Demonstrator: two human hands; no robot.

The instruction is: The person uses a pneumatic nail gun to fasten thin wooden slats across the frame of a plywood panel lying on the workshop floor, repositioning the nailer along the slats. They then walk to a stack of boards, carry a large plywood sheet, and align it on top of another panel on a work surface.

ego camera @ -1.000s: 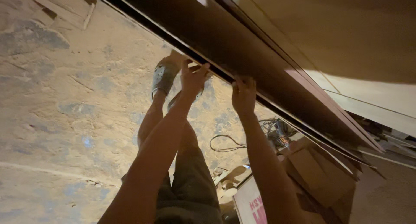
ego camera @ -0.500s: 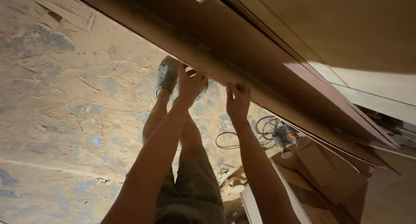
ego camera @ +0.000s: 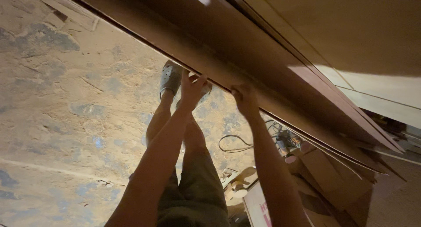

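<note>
The left hand (ego camera: 191,87) has its grip wrapped on the edge of a long brown board (ego camera: 245,56). Just to the right, the right hand (ego camera: 246,100) has its grip on the same edge. The board is smooth and dark and runs from far left to near right. A cardboard box (ego camera: 333,178) sits on the floor (ego camera: 57,113) at the right; I cannot tell what is in it.

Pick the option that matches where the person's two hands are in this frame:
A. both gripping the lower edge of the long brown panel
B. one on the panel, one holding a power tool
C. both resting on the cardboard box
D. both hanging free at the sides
A: the left hand and right hand both grip the lower edge of the long brown panel.
</note>
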